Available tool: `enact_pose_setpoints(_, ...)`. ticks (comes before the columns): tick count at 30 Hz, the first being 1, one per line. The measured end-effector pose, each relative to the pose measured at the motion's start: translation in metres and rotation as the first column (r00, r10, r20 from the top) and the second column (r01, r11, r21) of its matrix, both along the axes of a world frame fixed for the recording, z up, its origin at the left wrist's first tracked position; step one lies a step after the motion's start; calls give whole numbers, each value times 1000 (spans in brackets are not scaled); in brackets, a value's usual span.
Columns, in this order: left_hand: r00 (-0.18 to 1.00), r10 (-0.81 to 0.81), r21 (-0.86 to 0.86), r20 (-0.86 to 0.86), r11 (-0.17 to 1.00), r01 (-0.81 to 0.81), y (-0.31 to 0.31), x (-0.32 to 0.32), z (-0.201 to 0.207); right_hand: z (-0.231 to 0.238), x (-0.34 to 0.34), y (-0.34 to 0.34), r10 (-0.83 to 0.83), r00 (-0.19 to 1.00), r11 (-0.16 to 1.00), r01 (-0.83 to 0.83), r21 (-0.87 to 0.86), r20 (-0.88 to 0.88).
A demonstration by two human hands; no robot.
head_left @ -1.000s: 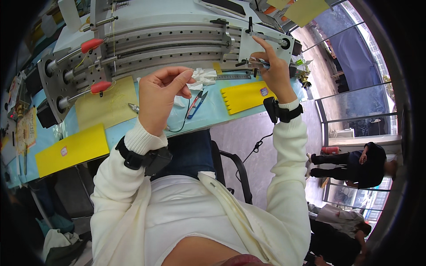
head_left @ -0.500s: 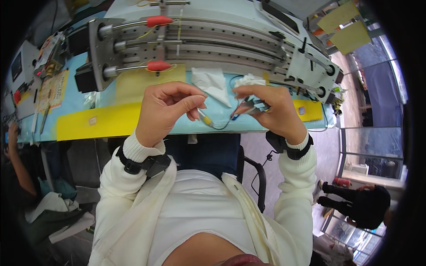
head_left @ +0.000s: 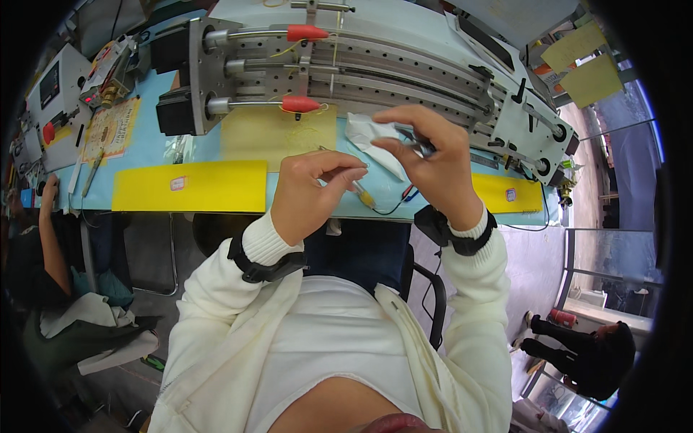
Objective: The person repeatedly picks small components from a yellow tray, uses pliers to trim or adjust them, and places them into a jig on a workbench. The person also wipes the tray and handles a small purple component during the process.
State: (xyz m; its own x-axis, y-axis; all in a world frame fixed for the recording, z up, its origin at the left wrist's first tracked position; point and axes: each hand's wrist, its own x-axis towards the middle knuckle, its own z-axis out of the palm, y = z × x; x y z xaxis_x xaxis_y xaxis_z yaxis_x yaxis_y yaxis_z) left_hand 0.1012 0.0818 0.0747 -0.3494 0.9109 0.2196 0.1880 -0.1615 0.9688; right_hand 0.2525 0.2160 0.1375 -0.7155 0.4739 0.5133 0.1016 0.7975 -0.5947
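My left hand is closed in a pinch over the front of the bench; whatever its fingertips hold is too small to make out. Just beyond them hangs or lies a small yellow-ended piece, from which a thin dark cable curves right to a red-and-blue end. My right hand is raised a little farther back, its fingers closed around a small dark-and-silver hand tool whose exact kind is hidden. Behind that hand, a white paper sheet or pouch rests on the blue bench top, partly covered.
A long metal rail machine with red-capped rods spans the back. Yellow strips run along the front edge. A translucent yellowish mat lies before the machine. A chair stands below; another person's arm is at left.
My right hand has risen and moved back with the tool, now over the white paper. My left hand keeps its pinch near the yellow-ended piece. The whole view has shifted slightly.
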Motion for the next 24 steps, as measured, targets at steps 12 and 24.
enact_pose_setpoints(12,833,-395,-132,387,871,474,57,94,20,-13,137,-15,-159,987,974,161,160,-27)
enact_pose_setpoints(24,898,-431,-98,-91,901,422,118,136,22,-39,223,59,-562,815,820,525,-228,-143)
